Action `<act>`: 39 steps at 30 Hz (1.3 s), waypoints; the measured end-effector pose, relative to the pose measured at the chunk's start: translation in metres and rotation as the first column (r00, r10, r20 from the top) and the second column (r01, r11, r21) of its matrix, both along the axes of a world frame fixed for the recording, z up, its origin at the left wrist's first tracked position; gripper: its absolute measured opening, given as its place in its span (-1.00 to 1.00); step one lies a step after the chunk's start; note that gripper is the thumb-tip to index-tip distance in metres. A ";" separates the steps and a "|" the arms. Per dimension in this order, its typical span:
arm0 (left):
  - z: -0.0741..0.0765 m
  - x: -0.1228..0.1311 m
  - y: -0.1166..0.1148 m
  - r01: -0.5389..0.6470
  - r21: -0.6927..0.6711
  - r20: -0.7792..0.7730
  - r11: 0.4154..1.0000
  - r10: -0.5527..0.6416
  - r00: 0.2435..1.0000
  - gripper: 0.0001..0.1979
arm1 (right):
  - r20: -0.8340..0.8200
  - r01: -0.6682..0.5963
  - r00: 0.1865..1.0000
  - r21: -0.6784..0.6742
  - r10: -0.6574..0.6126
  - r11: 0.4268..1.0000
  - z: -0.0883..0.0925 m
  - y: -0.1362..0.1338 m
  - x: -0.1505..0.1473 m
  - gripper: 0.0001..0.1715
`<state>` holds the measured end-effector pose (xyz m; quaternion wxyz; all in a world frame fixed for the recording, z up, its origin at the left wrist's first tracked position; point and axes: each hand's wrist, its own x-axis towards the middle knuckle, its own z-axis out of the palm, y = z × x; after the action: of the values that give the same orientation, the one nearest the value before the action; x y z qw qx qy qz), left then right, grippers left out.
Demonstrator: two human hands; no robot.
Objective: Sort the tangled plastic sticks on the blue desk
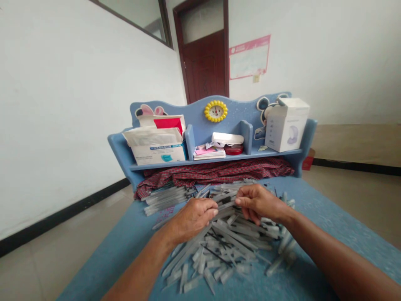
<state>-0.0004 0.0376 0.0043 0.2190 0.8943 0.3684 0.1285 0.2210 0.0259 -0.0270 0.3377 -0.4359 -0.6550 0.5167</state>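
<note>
A heap of translucent grey plastic strips and thin black sticks lies on the blue desk. My left hand is curled over the heap, its fingers closed on a bundle of long strips. My right hand pinches one strip at its right end, and the strip reaches across to the left hand's fingers. Both hands meet just above the heap's middle. A neater stack of the same strips lies to the left behind my left hand.
A red plaid cloth lies under the desk's shelf. The shelf holds a mask box, papers and a red tin, and a white carton. A yellow clock sits above. Behind is a dark door.
</note>
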 end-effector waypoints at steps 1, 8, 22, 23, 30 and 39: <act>0.000 0.000 0.000 -0.002 -0.030 0.002 1.000 0.002 1.000 -0.74 | -0.025 -0.005 1.000 -0.012 0.005 1.000 0.000 0.000 0.000 -0.60; -0.001 -0.001 0.000 -0.021 -0.247 0.039 0.969 0.032 0.999 -0.67 | -0.089 -0.043 0.995 -0.019 0.041 0.999 -0.002 0.003 0.005 -0.63; -0.012 -0.009 0.013 -0.104 -0.200 0.051 0.974 0.116 0.992 -0.68 | 0.518 0.220 0.739 0.420 -0.432 0.880 -0.012 0.024 0.030 -0.74; -0.012 -0.009 0.013 -0.106 -0.202 0.053 0.974 0.119 0.991 -0.68 | 0.545 0.213 0.708 0.442 -0.449 0.872 -0.012 0.025 0.031 -0.73; -0.012 -0.008 0.011 -0.117 -0.224 0.061 0.968 0.133 0.989 -0.70 | 0.601 0.256 0.616 0.458 -0.509 0.851 -0.015 0.033 0.045 -0.68; -0.011 -0.007 0.009 -0.134 -0.233 0.084 0.963 0.157 0.984 -0.71 | 0.599 0.285 0.604 0.454 -0.526 0.844 -0.021 0.037 0.054 -0.59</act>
<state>-0.0073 0.0468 -0.0067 0.3278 0.8264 0.4337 0.1468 0.2745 0.0632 -0.0479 0.2360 -0.6781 -0.6876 0.1080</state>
